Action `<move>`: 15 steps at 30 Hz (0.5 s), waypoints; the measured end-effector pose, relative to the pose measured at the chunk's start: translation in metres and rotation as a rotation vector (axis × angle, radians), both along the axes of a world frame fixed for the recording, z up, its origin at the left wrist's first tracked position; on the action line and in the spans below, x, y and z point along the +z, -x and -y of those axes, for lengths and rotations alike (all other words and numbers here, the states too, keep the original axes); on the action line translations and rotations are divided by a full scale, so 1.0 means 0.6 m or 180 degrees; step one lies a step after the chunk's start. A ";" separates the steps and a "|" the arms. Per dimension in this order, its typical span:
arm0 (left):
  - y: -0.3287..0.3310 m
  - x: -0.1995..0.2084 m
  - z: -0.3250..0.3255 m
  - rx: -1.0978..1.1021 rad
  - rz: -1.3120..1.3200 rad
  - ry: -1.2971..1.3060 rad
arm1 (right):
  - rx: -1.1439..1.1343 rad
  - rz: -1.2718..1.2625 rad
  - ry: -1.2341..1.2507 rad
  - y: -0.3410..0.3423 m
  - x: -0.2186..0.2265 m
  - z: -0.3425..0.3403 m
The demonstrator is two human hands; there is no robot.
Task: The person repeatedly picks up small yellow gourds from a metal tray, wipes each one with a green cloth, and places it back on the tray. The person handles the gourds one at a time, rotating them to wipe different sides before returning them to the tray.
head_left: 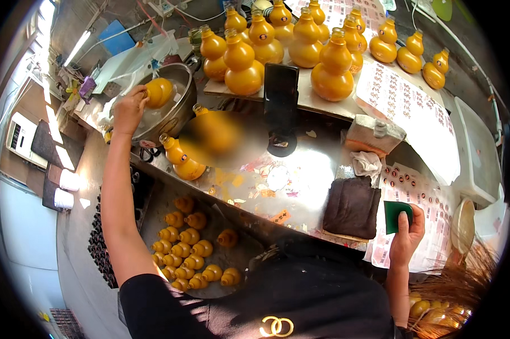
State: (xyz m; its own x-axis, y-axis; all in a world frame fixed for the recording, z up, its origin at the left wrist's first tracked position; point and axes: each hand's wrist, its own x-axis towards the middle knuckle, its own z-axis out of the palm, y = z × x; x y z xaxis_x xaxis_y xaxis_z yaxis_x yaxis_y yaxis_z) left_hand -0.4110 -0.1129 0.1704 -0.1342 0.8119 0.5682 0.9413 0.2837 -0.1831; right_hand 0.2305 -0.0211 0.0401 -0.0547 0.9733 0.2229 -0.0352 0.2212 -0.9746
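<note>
Worktable (pixel 249 189) spans the centre. Metal basin (pixel 174 121) at 10 o'clock, by the table's left end. Printed sticker sheet (pixel 432 212) at 4 o'clock; folded brown cloth (pixel 351 208), also 4 o'clock, just beside it. Yellow gourd bottle (pixel 160 92) at 10 o'clock, at the basin's mouth, one end clamped in the left hand (pixel 129 109); contact with basin: cannot tell. Right hand (pixel 407 234), 4 o'clock: thumb and fingers pinched on a small green card (pixel 392 217).
</note>
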 end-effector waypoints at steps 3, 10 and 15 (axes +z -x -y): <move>0.014 -0.012 -0.028 0.0069 -0.0377 0.0402 | -0.0121 -0.0046 0.0004 -0.015 0.001 -0.001; 0.031 -0.013 -0.048 -0.0057 -0.0219 0.1339 | -0.0090 -0.0091 0.0127 -0.011 -0.017 -0.016; 0.075 -0.021 -0.050 0.0287 -0.0139 0.0954 | -0.0011 -0.0126 0.0171 0.007 -0.021 -0.025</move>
